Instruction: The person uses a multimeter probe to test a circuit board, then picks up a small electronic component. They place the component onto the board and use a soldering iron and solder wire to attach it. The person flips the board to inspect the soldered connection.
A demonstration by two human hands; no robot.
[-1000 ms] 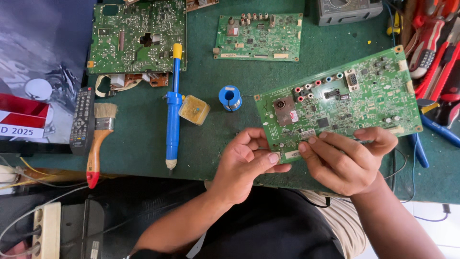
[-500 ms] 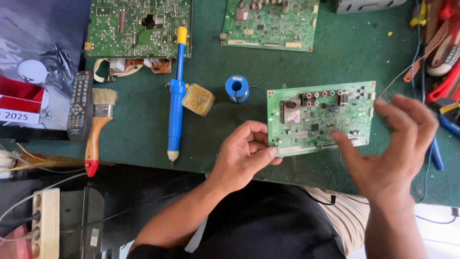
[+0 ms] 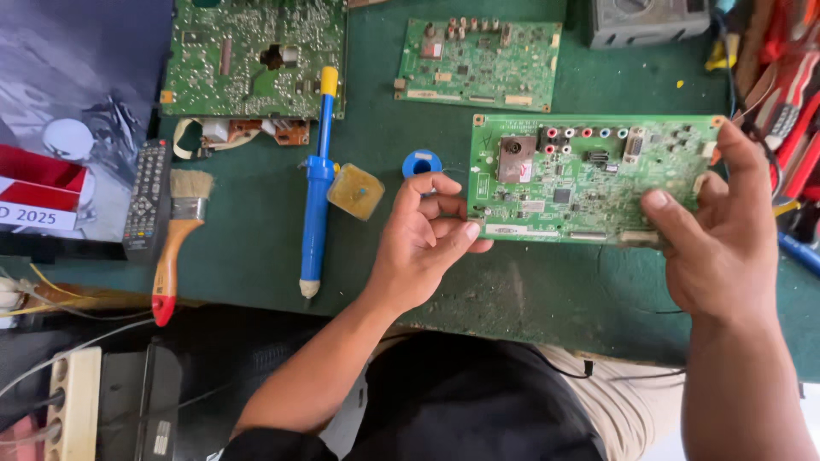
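Both hands hold a green circuit board (image 3: 589,179) above the green bench (image 3: 530,290). The left hand (image 3: 423,243) pinches its lower left corner; the right hand (image 3: 726,239) grips its right end, fingers loosely spread. A blue solder sucker (image 3: 317,188) lies to the left.

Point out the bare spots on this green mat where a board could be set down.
Bare mat runs along the near edge, below the held circuit board between left hand and right hand. A narrower patch lies between the brush and the blue desoldering pump. The back, with two more boards, and the right side's tools are crowded.
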